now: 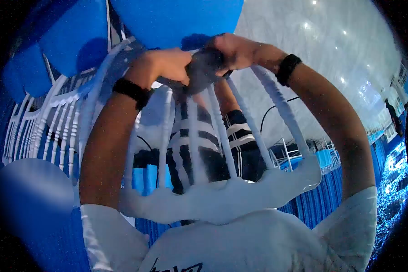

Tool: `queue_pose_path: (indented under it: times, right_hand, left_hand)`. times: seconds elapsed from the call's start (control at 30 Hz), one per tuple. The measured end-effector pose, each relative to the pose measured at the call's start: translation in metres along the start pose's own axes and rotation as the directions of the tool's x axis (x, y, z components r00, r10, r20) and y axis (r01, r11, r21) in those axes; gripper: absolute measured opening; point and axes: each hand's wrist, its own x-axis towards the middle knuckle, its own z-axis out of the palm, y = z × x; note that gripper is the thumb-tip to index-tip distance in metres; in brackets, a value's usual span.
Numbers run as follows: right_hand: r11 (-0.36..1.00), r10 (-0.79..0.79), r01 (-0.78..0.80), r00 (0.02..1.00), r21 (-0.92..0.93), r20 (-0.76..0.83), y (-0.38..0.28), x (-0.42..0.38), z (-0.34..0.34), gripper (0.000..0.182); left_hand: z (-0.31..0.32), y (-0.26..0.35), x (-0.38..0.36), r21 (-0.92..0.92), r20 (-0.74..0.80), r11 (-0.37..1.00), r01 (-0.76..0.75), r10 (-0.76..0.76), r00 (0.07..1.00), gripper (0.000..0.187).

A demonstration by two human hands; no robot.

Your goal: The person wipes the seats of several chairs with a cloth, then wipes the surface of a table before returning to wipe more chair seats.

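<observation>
Along the left stood a row of white spindle-backed chairs, close beside the nearer white chair back with turned spindles. At its far end, the left hand was closed on the left side of a dark grey, soft-looking bundle. Just right of it, the right hand was closed on the bundle's other side; blur hid the exact finger placement. The bundle sat between the hands, near a bright blue panel. Good handling called for even pressure from both sides, with the fingertips kept clear of the spindle ends. Small, matched wrist movements would likely have served better than a hard pull, which could have tipped the chair back or let the bundle slip.
</observation>
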Motion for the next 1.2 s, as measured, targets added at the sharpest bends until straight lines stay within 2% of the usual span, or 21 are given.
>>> queue_pose_path:
  times: [0.07,0.1,0.13,0.17,0.2,0.27,0.4,0.5,0.57,0.6,0.67,0.7,0.73,0.77,0.83,0.87,0.97,1.0,1.1,1.13,1.2]
  right_hand:
    - [0.978,0.134,-0.119,0.987,-0.173,0.083,-0.007,0.006,0.022,0.055]
    - [0.948,0.218,-0.180,0.968,-0.262,0.123,-0.018,0.009,0.025,0.051]
    - [0.948,0.087,-0.069,0.995,-0.311,0.046,-0.005,0.013,0.045,0.042]
    - [0.941,0.090,-0.076,0.995,-0.329,0.029,-0.011,0.014,0.045,0.040]
    - [0.934,0.095,-0.084,0.995,-0.346,0.013,-0.022,0.015,0.044,0.037]
    - [0.939,0.078,-0.056,0.996,-0.339,0.051,-0.020,0.020,0.048,0.029]
    - [0.903,0.042,0.018,0.991,-0.430,0.130,-0.017,0.021,0.051,0.027]
    - [0.935,-0.063,0.104,0.990,-0.340,0.130,-0.027,0.011,0.030,0.026]
    - [0.970,-0.010,0.041,0.992,-0.240,0.127,-0.012,0.025,0.040,0.027]
    - [0.990,0.014,0.005,0.990,-0.139,0.140,0.001,0.032,0.045,0.028]
    - [0.990,0.058,-0.079,0.982,0.114,0.178,0.037,0.048,0.054,0.030]
    - [0.996,-0.031,0.013,0.978,0.086,0.205,0.027,0.042,0.036,0.029]
    - [0.992,-0.119,0.107,0.966,0.064,0.230,0.015,0.037,0.018,0.029]
    - [0.992,-0.128,0.129,0.969,0.012,0.211,0.021,0.034,0.008,0.027]
    - [0.982,-0.150,0.167,0.973,-0.092,0.173,0.035,0.022,-0.013,0.025]
    - [0.997,-0.029,0.043,0.976,-0.061,0.215,0.019,0.012,-0.033,0.027]
    - [0.998,-0.014,0.002,0.979,0.057,0.205,0.005,-0.021,-0.059,0.031]
    - [0.994,-0.030,0.010,0.983,0.108,0.181,0.010,-0.030,-0.055,0.033]
    - [0.927,0.232,-0.188,0.968,-0.325,0.100,0.020,-0.026,-0.005,0.035]
    - [0.911,0.182,-0.092,0.965,-0.403,0.191,0.012,-0.027,-0.001,0.036]
    - [0.897,0.178,-0.127,0.981,-0.424,0.082,0.005,-0.019,0.014,0.035]
  left_hand:
    - [0.015,0.000,0.017,0.026,-0.018,0.999,-0.033,0.034,0.999,0.054]
    - [0.029,-0.002,0.032,0.036,-0.052,0.999,0.018,-0.016,0.999,0.049]
    - [0.044,-0.006,0.050,0.046,-0.086,0.996,0.071,-0.067,0.994,0.045]
    - [0.060,-0.011,0.067,0.056,-0.118,0.991,0.123,-0.116,0.986,0.041]
    - [0.077,-0.025,0.080,-0.001,-0.205,0.999,0.040,-0.039,0.978,0.037]
    - [0.070,-0.025,0.072,-0.021,-0.191,1.000,0.000,-0.004,0.982,0.037]
    - [0.057,-0.021,0.063,-0.017,-0.140,0.998,-0.056,0.053,0.989,0.036]
    - [0.082,-0.049,0.091,0.032,-0.092,0.999,-0.031,0.034,0.995,0.038]
    - [0.074,-0.044,0.084,0.002,-0.129,1.000,-0.028,0.028,0.991,0.040]
    - [0.069,-0.038,0.079,-0.014,-0.148,0.999,-0.030,0.028,0.989,0.041]
    - [0.038,-0.015,0.059,0.015,-0.058,0.999,-0.038,0.039,0.998,0.044]
    - [0.029,-0.008,0.055,0.028,-0.012,0.999,-0.046,0.046,0.999,0.046]
    - [0.030,-0.013,0.055,-0.015,-0.065,0.998,-0.066,0.065,0.996,0.043]
    - [0.026,-0.010,0.049,-0.056,-0.119,0.994,-0.091,0.084,0.989,0.041]
    - [-0.001,-0.007,0.039,-0.047,-0.099,0.999,0.007,-0.012,0.995,0.043]
    - [-0.005,-0.011,0.034,-0.032,-0.154,0.998,-0.047,0.042,0.987,0.048]
    - [-0.021,0.009,0.016,-0.096,-0.085,0.993,-0.069,0.061,0.995,0.059]
    - [-0.022,0.019,0.013,-0.131,-0.097,0.985,-0.116,0.103,0.990,0.054]
    - [-0.005,0.026,0.039,-0.193,-0.127,0.966,-0.174,0.151,0.980,0.048]
    - [0.012,0.020,0.060,-0.073,-0.204,0.977,-0.198,0.180,0.962,0.044]
    - [0.028,0.031,0.077,-0.065,-0.216,0.998,-0.015,0.001,0.976,0.043]
